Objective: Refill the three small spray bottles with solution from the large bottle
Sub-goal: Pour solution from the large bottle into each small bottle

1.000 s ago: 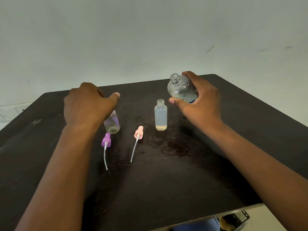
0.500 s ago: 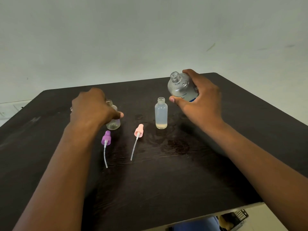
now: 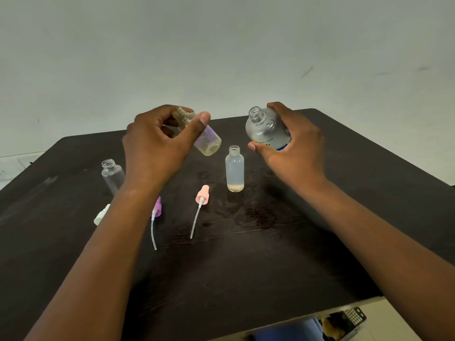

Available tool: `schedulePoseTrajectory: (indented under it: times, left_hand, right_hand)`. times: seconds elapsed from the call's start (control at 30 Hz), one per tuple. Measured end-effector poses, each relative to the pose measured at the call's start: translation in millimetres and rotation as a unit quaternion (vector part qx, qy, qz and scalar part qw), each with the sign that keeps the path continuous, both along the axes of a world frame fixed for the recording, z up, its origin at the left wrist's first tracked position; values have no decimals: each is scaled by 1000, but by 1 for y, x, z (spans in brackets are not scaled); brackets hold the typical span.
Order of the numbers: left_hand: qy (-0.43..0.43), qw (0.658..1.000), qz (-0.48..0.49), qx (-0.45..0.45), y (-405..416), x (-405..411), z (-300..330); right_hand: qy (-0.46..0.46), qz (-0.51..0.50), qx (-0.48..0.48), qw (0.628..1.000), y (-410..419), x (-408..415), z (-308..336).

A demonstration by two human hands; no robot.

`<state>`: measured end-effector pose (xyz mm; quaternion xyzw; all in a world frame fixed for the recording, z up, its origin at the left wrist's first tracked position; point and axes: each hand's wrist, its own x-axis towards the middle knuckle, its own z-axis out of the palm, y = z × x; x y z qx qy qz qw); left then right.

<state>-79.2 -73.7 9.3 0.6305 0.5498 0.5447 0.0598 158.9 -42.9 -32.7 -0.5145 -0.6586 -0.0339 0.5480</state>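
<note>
My left hand (image 3: 157, 143) grips a small clear bottle (image 3: 206, 141) with a purplish tint, lifted off the table and tilted, its open neck up and to the left. My right hand (image 3: 293, 146) grips the large clear bottle (image 3: 266, 130), uncapped, held above the table with its mouth tipped toward the left. A frosted small bottle (image 3: 234, 168) stands open between the hands with a little yellowish liquid at its bottom. A third small clear bottle (image 3: 112, 174) stands open at the left.
On the dark table (image 3: 246, 267) lie a pink spray top (image 3: 202, 195) with its tube, a purple spray top (image 3: 156, 209) with its tube, and a white spray top (image 3: 100, 215), the last two partly hidden by my left forearm. A grey wall rises behind.
My left hand took the purplish small bottle off the table and raised it, tilted, toward the large bottle. With the arm shifted, the third clear bottle and white top came into view.
</note>
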Motion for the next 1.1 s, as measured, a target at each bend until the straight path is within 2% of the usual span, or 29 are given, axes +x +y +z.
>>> schedulePoseTrajectory:
  times: [0.13, 0.23, 0.37, 0.5, 0.73, 0.9, 1.1]
  left_hand:
    - [8, 998, -59, -12, 5, 5, -8]
    - [-37, 992, -119, -22, 6, 7, -10]
    - [-113, 983, -145, -5, 0, 14, -8]
    - [-150, 973, -174, -7, -2, 17, -9]
    - [-159, 958, -237, -31, 1, 18, -14]
    - [-182, 932, -301, -87, 0, 23, -19]
    - [-142, 930, -318, -115, -1, 28, -25]
  right_hand:
    - [0, 1, 2, 1000, 0, 0, 0]
    - [-2, 0, 4, 1000, 0, 0, -1]
    - [-4, 2, 6, 1000, 1, 0, -2]
    - [-6, 0, 11, 1000, 1, 1, -2]
    - [-7, 3, 19, 1000, 2, 2, -2]
    - [-19, 9, 27, 999, 2, 3, -2]
    - [-45, 12, 51, 998, 3, 7, -2]
